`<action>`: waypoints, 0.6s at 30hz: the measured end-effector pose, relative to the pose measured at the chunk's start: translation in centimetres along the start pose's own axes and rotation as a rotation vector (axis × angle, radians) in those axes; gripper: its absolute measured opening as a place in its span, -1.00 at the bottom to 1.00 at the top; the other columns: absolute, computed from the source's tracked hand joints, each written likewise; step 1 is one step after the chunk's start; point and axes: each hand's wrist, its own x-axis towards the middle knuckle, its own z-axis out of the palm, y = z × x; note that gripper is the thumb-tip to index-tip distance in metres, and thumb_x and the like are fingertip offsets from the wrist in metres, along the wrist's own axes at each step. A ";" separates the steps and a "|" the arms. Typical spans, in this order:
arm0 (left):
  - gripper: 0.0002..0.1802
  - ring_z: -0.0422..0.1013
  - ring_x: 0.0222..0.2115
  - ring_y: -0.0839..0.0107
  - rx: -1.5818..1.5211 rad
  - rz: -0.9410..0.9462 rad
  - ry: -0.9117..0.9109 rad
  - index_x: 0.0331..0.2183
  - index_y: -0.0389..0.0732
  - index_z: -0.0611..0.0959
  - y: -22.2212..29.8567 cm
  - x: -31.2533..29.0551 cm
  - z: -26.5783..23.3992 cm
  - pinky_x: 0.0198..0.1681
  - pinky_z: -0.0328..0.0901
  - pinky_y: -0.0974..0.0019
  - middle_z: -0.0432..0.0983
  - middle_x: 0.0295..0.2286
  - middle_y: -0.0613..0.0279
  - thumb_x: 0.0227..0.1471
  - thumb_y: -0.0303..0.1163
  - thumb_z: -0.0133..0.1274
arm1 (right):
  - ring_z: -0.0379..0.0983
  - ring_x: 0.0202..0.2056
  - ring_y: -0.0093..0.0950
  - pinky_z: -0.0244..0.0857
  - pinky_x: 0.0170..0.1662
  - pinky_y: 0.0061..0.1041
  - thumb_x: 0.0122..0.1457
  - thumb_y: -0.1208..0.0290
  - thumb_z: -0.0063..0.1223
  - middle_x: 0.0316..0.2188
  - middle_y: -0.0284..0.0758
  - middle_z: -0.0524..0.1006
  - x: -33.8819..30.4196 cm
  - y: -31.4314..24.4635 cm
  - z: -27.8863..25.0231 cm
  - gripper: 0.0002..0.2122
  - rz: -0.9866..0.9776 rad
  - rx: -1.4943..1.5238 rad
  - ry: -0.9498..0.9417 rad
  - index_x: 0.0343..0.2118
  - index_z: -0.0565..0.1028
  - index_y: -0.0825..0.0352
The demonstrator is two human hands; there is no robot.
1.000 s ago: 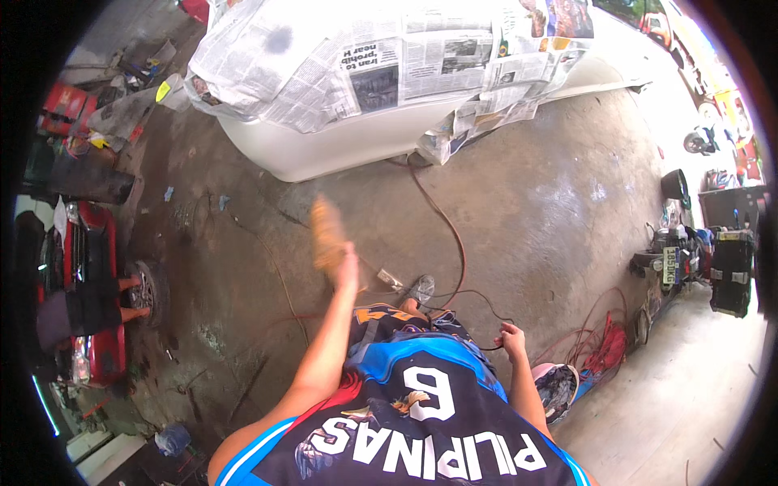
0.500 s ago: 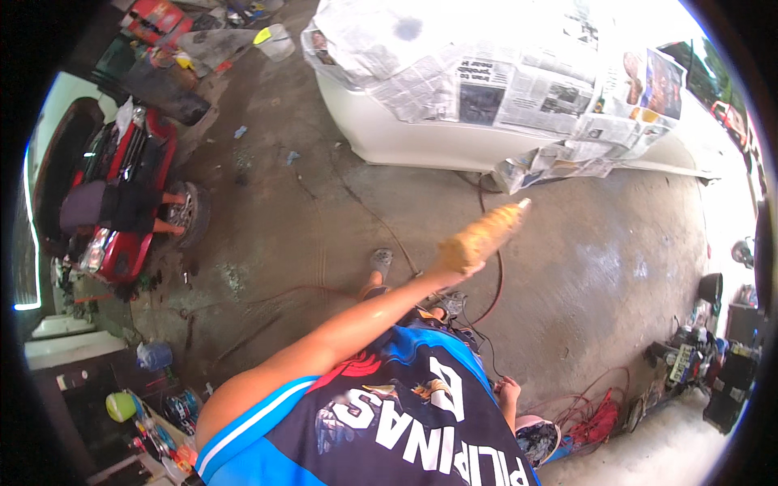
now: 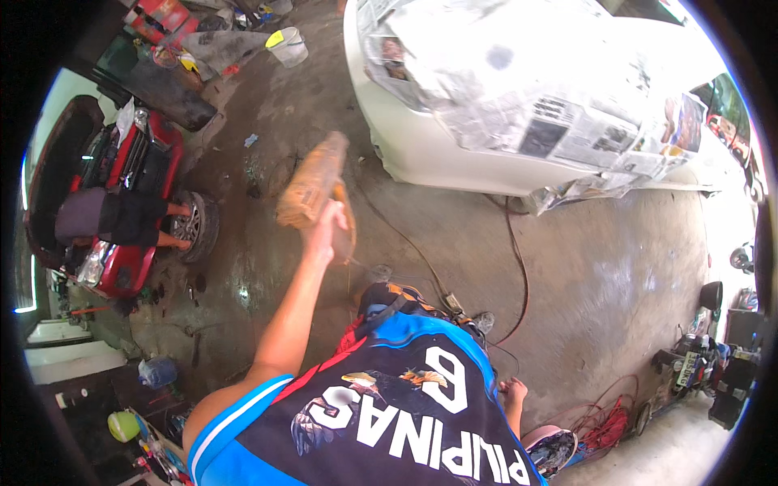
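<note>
My left hand [image 3: 327, 232] grips the handle of a worn orange-brown heat gun [image 3: 310, 185], held out in front of me above the concrete floor. Its barrel slants up toward the far side, and a thin cord hangs below the handle. The nozzle end is blurred. To the right of the tool, apart from it, stands a white car body [image 3: 413, 154] partly masked with newspaper sheets [image 3: 519, 121]. My right hand [image 3: 512, 390] is low at my right side with its fingers curled in; a dark cord runs close to it, but what they hold is hidden.
Cords and a hose [image 3: 525, 283] cross the floor by my feet. At left, a person [image 3: 121, 217] bends over a red car [image 3: 134, 267] beside a wheel [image 3: 198, 227]. A white bucket [image 3: 288, 50] stands far off. Tangled red hose [image 3: 612, 429] lies at lower right.
My left hand has swung the heat gun left, away from the newspaper-covered car, and its barrel now points up instead of to the upper right. The view has shifted slightly. My right hand stays low.
</note>
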 end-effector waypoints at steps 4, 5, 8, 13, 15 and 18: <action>-0.85 0.31 -0.65 0.59 0.077 -0.251 -0.494 -0.49 -0.21 0.53 -0.1 0.2 -2.3 -0.52 0.22 0.48 0.40 -0.65 0.37 -0.03 -0.35 0.12 | 0.49 -0.61 -0.30 0.44 -0.58 -0.41 0.02 0.74 -0.20 -0.50 -0.15 0.48 -6.3 2.9 6.2 -0.68 -0.056 -0.051 0.116 -0.12 0.39 0.60; -0.83 0.32 -0.66 0.60 0.191 -0.284 -0.680 -0.47 -0.19 0.54 0.1 0.2 -3.2 -0.56 0.22 0.48 0.42 -0.65 0.39 -0.02 -0.31 0.13 | 0.49 -0.61 -0.30 0.45 -0.57 -0.40 0.01 0.75 -0.19 -0.49 -0.14 0.49 -8.3 3.6 7.2 -0.69 -0.063 -0.108 0.161 -0.13 0.41 0.60; -0.81 0.32 -0.66 0.62 0.475 -0.174 -0.926 -0.46 -0.16 0.54 1.0 1.8 -5.5 -0.60 0.25 0.46 0.41 -0.67 0.42 -0.01 -0.29 0.20 | 0.50 -0.59 -0.27 0.47 -0.52 -0.38 -0.02 0.77 -0.17 -0.48 -0.09 0.51 -13.5 4.9 9.3 -0.72 -0.099 -0.198 0.229 -0.21 0.47 0.63; -0.85 0.33 -0.66 0.60 0.184 -0.251 -0.820 -0.49 -0.19 0.55 3.9 9.2 -9.6 -0.59 0.24 0.46 0.42 -0.65 0.38 -0.02 -0.35 0.17 | 0.46 -0.62 -0.30 0.39 -0.56 -0.37 -0.01 0.75 -0.08 -0.55 -0.10 0.50 -17.7 7.3 9.0 -0.75 -0.106 -0.192 0.186 -0.23 0.49 0.61; -0.85 0.30 -0.68 0.59 0.032 -0.218 -0.662 -0.53 -0.19 0.52 5.3 13.3 -11.2 -0.57 0.21 0.46 0.38 -0.67 0.37 -0.02 -0.37 0.11 | 0.41 -0.65 -0.36 0.30 -0.61 -0.38 0.01 0.71 -0.06 -0.59 -0.17 0.48 -17.2 8.7 8.9 -0.78 -0.016 -0.093 0.258 -0.25 0.50 0.56; -0.84 0.27 -0.68 0.60 -0.023 -0.072 -0.360 -0.56 -0.15 0.46 6.9 17.8 -12.1 -0.51 0.19 0.47 0.33 -0.70 0.38 0.01 -0.38 0.05 | 0.51 -0.57 -0.21 0.45 -0.55 -0.32 0.02 0.78 -0.23 -0.52 -0.07 0.50 -16.4 10.8 7.9 -0.79 -0.043 0.015 0.076 -0.30 0.46 0.66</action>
